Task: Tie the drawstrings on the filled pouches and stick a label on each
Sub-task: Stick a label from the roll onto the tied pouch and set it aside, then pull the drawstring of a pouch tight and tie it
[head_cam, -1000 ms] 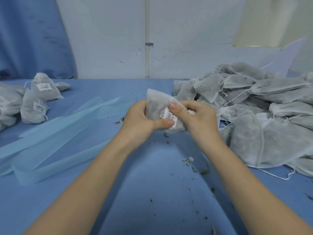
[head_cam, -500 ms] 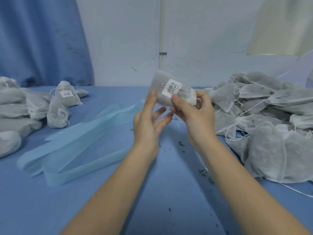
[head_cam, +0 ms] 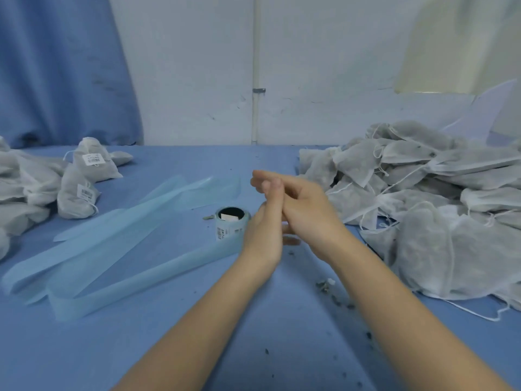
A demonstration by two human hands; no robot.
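Blue desk [head_cam: 253,334], nothing fancy. Labelled pouches [head_cam: 84,176] are dumped far left of the label roll [head_cam: 231,224]. Both the left hand [head_cam: 266,221] and right hand [head_cam: 307,210] are empty, fingers loose, pressed together just right of it. Untied pouches [head_cam: 423,193] are heaped farther right, nearest the right hand.

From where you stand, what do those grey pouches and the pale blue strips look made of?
The pouches look like thin non-woven fabric: matte, fuzzy, faintly see-through, with dark filling showing. The blue strips seem to be glossy, translucent label backing paper, probably waxed; they trail from the label roll.
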